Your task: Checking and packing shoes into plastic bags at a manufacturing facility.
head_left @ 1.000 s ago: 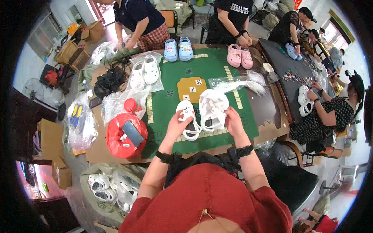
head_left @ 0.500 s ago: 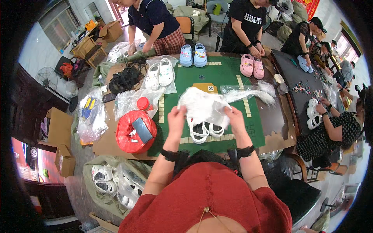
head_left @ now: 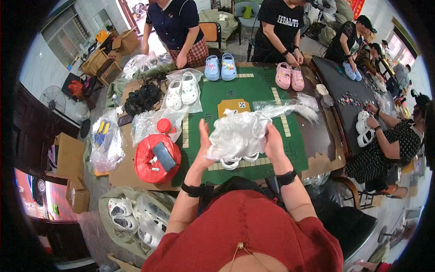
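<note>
A clear plastic bag (head_left: 236, 136), crumpled and whitish, lies over a pair of white clogs (head_left: 230, 164) on the green mat (head_left: 199, 121). Only the near straps of the clogs show plainly; the rest is under the bag. My left hand (head_left: 205, 143) is open at the bag's left side, its fingers stretched upward. On the other side, my right hand (head_left: 273, 144) is also open, its palm turned to the bag and its fingers against the plastic. Beyond the bag lies a yellowish square piece (head_left: 226, 108) with dice on it.
Left stand a red twine roll (head_left: 141, 156) with a phone (head_left: 163, 156) on it and a red-lidded jar (head_left: 164, 126). Bagged white clogs (head_left: 189, 88), blue clogs (head_left: 228, 67) and pink clogs (head_left: 283, 76) line the far side. Several people work around the tables.
The bag has come down over the white clogs and covers more of them. My hands have gone from pinching its edges to lying open at its sides.
</note>
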Available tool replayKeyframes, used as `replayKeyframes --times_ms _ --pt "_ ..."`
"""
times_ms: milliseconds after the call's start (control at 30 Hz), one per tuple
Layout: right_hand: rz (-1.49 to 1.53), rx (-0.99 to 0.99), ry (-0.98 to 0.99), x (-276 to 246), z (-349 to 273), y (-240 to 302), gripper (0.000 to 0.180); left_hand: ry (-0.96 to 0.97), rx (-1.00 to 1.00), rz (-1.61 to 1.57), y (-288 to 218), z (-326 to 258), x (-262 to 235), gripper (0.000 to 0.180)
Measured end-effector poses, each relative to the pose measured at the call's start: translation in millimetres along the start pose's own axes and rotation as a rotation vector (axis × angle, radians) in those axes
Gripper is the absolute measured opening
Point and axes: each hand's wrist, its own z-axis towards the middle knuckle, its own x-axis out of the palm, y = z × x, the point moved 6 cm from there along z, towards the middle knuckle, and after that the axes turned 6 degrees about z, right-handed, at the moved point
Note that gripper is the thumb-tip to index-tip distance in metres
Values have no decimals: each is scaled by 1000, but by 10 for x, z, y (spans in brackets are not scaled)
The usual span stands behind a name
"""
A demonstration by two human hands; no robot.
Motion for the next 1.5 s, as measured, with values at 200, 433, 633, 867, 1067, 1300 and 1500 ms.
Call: replayKeyframes --times_ms 200,433,633,867,1067,1300,1500 --pt "-255 75 135 234 -175 -165 47 -69 -104 -387 -181 46 84 74" --pt "101 136 48 -176 -88 155 41 -313 -364 -1388 832 283 -925 42" --pt "8 79 -39 -450 -27 -86 42 -76 -490 -1375 290 64 -235 75" --pt "-382 159 131 -235 -309 -35 51 -197 -558 -756 527 -71 -290 67" --pt "-487 339 412 29 -425 55 79 36 -179 -389 238 38 11 76" --pt "-330 88 -195 -570 -33 308 27 101 -312 2 302 341 -810 80" --pt "-236 -66 -231 -391 19 -13 34 -151 -220 625 271 539 -1271 83"
